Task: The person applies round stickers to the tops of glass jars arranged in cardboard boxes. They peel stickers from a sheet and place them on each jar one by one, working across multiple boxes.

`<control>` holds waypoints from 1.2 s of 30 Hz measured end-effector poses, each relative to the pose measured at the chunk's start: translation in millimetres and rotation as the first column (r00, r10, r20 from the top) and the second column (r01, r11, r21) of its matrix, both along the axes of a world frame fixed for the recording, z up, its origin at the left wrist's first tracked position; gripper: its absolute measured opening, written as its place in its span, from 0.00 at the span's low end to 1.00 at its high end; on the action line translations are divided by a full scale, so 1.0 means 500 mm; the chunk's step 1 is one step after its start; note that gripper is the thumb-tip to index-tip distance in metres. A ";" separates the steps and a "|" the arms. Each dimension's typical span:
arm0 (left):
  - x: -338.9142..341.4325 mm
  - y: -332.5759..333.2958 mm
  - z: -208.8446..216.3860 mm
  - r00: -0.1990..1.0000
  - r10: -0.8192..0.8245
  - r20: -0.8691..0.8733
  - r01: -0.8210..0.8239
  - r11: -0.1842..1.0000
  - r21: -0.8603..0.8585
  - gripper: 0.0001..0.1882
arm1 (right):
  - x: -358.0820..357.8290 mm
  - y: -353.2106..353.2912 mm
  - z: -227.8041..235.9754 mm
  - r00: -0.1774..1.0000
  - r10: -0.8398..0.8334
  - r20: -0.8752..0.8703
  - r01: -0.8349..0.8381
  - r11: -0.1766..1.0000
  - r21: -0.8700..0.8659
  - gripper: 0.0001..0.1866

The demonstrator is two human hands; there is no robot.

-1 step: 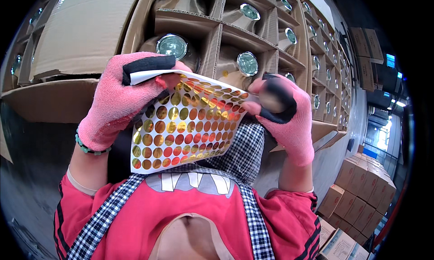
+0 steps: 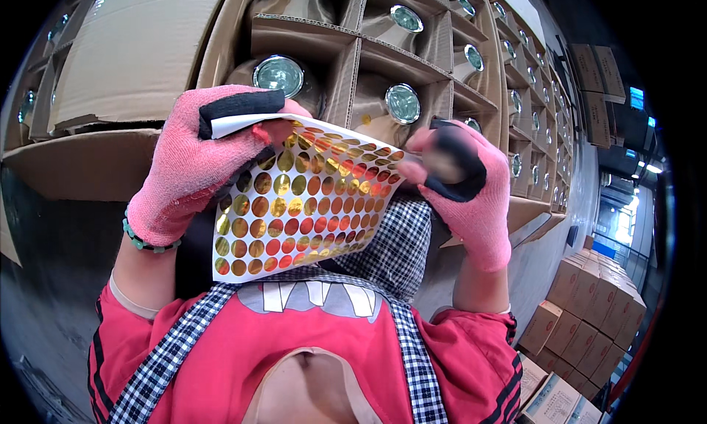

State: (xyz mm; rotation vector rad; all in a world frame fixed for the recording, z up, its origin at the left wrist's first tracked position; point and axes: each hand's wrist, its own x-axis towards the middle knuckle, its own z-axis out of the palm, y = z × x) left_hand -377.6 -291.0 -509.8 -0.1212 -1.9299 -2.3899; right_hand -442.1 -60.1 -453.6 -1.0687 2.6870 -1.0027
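My left hand (image 2: 202,148), in a pink knit glove with dark fingertip coverings, grips the upper left edge of a sticker sheet (image 2: 302,203). Rows of round, shiny gold stickers cover the white sheet, some glinting orange-red. It hangs curved in front of my chest. At its upper right corner is my right hand (image 2: 460,170), gloved the same way, thumb and fingers drawn together and smeared by motion. What lies between them, if anything, is hidden. Just beyond the hands, glass jars (image 2: 401,103) with round greenish tops stand in a divided carton (image 2: 353,78); one bears a small gold dot.
More partitioned cartons (image 2: 515,103) of jars run along the right. A cardboard flap (image 2: 140,52) covers part of the left side, with another flap (image 2: 88,162) folded down nearer me. Stacked brown boxes (image 2: 589,313) stand at lower right, and others (image 2: 596,78) farther back.
My right thumb and fingers have shifted slightly to the right, away from the sheet's corner, and look more blurred. The left hand and the sheet have barely moved.
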 end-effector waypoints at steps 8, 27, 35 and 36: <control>-0.008 0.000 -0.005 0.999 -0.016 -0.040 0.016 1.000 0.011 0.08 | -0.003 -0.009 -0.011 0.992 0.034 -0.124 -0.037 0.999 -0.023 0.07; -0.001 -0.016 -0.006 0.996 0.089 0.025 -0.090 0.996 0.026 0.10 | 0.007 -0.038 -0.005 0.962 0.020 -0.273 -0.035 0.998 -0.049 0.08; -0.003 -0.021 -0.008 0.997 0.067 0.041 -0.068 0.998 0.014 0.10 | -0.004 -0.034 0.009 0.981 0.041 -0.189 -0.071 0.985 -0.155 0.09; -0.001 -0.023 -0.001 0.993 -0.023 0.119 0.034 0.996 -0.085 0.10 | -0.013 -0.032 0.016 0.991 -0.029 -0.128 -0.009 0.959 -0.283 0.10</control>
